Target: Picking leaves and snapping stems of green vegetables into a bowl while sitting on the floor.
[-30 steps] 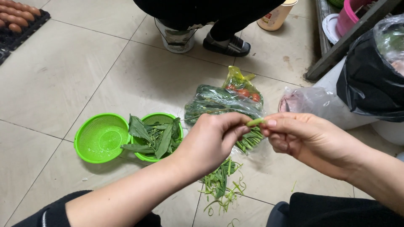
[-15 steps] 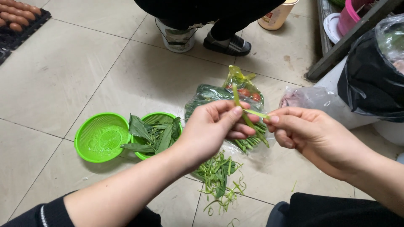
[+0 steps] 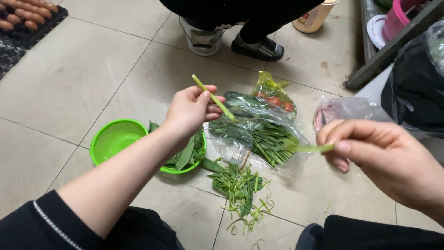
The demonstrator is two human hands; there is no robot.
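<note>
My left hand pinches a pale green vegetable stem that points up and to the left. My right hand, apart at the right, pinches a thin green strip peeled from it. A fine fibre still runs from the stem toward the strip. Below both hands lies a clear plastic bag of green stalks. A pile of green trimmings sits on the tile floor in front of the bag.
A green colander and a green bowl with leaves stand at the left. A yellow bag of tomatoes and a clear bag of meat lie behind. Another person's feet are opposite. An egg tray is far left.
My hands, close together on the stem a second ago, have pulled apart. The left lifted the stem up and left; the right drew a strip off to the right.
</note>
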